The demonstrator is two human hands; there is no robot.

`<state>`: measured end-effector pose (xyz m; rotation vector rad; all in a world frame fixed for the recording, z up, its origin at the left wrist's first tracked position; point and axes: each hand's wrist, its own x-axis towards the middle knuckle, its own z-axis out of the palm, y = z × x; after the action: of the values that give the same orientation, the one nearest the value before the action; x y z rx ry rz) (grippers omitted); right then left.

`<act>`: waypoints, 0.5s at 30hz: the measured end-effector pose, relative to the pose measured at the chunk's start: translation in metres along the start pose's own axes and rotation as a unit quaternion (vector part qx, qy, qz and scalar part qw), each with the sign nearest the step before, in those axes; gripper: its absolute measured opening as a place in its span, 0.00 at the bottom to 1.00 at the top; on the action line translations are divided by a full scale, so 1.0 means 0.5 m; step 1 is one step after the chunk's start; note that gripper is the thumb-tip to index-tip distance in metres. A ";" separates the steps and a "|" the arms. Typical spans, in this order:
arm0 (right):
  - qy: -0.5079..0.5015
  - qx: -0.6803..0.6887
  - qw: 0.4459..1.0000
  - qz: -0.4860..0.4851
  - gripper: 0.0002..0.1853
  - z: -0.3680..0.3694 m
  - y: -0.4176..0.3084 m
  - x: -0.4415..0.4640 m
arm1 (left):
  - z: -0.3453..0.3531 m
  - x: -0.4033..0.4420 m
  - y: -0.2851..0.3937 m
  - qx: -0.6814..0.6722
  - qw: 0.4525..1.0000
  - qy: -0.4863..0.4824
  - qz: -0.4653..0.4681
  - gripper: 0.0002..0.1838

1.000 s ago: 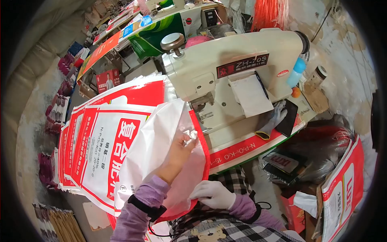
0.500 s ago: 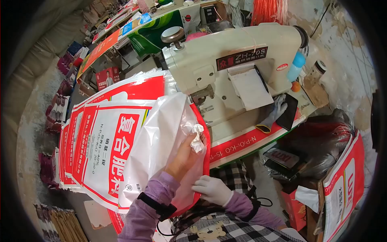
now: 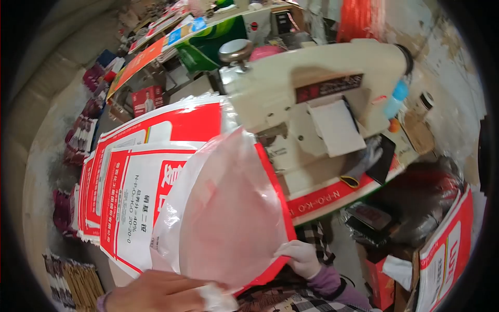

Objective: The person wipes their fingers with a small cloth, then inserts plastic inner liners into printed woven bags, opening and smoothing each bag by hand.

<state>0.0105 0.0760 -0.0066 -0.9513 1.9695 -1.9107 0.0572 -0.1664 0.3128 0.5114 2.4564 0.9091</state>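
A large white fertilizer bag point(image 3: 228, 208) with a red edge lies in front of me, its plain inner side bulging and facing up. My right hand point(image 3: 301, 257), in a white glove, has its fingers closed on the red edge at the bag's lower right corner. At the bottom of the view my left hand point(image 3: 174, 292) is bare and smeared by motion, by the bag's lower edge. Crumpled white material point(image 3: 217, 298) shows at its fingertips. Under the bag is a stack of printed red-and-white bags point(image 3: 132, 208).
A cream sewing machine point(image 3: 312, 78) stands beyond the bag, with a white pad point(image 3: 337, 127) on it. A grey glove point(image 3: 364, 164) and a blue bottle point(image 3: 396, 99) lie nearby. At right, another printed bag point(image 3: 444, 255) stands by wrapped plastic. Bundles point(image 3: 78, 283) sit lower left.
My left hand has moved from the middle of the bag down to its lower edge. The bag has bulged open and its red edge has swung right. My right hand has shifted slightly right.
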 end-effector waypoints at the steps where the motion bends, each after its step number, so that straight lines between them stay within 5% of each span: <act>1: -0.003 -0.002 1.000 -0.010 0.13 -0.006 0.001 0.020 | -0.015 -0.037 -0.030 -0.002 1.000 0.009 -0.010 0.15; 4: -0.010 -0.038 0.999 -0.021 0.12 0.002 0.047 0.117 | -0.013 -0.111 -0.105 -0.105 0.991 -0.042 0.066 0.15; 5: 0.014 -0.068 0.997 -0.038 0.11 0.012 0.060 0.154 | 0.032 -0.136 -0.111 -0.156 0.969 0.189 0.022 0.14; 6: 0.037 -0.042 0.998 -0.038 0.11 0.024 0.098 0.179 | 0.071 -0.155 -0.121 -0.200 0.892 0.405 -0.021 0.14; 8: 0.054 -0.082 0.988 -0.115 0.11 0.032 0.100 0.231 | 0.099 -0.188 -0.184 -0.214 0.860 0.455 -0.083 0.13; 10: -0.124 -0.249 0.961 0.001 0.13 0.041 0.065 0.203 | 0.120 -0.221 -0.287 -0.224 0.825 0.505 -0.120 0.12; 12: 0.048 -0.001 0.999 -0.010 0.16 0.138 0.052 0.190 | 0.122 -0.251 -0.408 -0.300 0.763 0.552 -0.152 0.11; 14: 0.031 -0.008 0.998 -0.052 0.20 0.198 0.036 0.244 | 0.116 -0.244 -0.485 -0.234 0.780 0.549 -0.188 0.08; 15: -0.080 -0.180 0.977 -0.080 0.19 0.202 0.042 0.292 | 0.117 -0.237 -0.520 -0.278 0.761 0.556 -0.186 0.06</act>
<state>-0.0474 -0.0933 0.0000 -1.3495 2.2425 -1.5167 0.1401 -0.3795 0.1319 -0.9943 2.7401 2.0379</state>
